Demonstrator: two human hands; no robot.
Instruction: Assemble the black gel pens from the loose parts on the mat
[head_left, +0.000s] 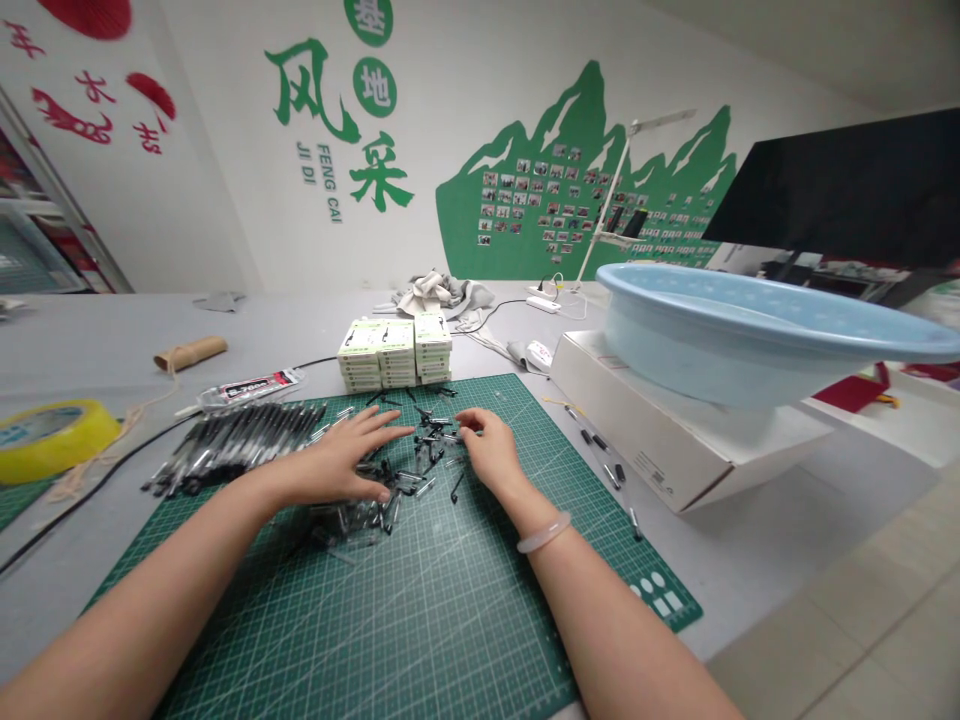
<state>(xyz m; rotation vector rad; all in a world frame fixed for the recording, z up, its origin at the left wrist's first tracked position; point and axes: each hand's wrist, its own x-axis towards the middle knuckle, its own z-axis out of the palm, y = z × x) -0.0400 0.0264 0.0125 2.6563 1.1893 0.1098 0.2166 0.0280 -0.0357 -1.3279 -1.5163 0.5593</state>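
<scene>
My left hand (349, 455) reaches over a loose heap of small clear and black pen parts (360, 520), its fingers spread and holding nothing that shows. To its right, my right hand (487, 445) has its fingers curled together at the edge of scattered black pen caps (435, 430); whatever lies between the fingertips is hidden. Both hands are above a green cutting mat (465, 600) with a white grid. Left of my left hand lies a dense row of black-and-clear pens (240, 440).
Stacked small boxes (394, 352) stand behind the mat. A blue basin (675, 350) rests on a white carton (645, 435) at right, with loose pen parts (611, 475) beside it. Yellow tape (86, 430), a bamboo piece (191, 353) and a black cable (97, 490) lie left.
</scene>
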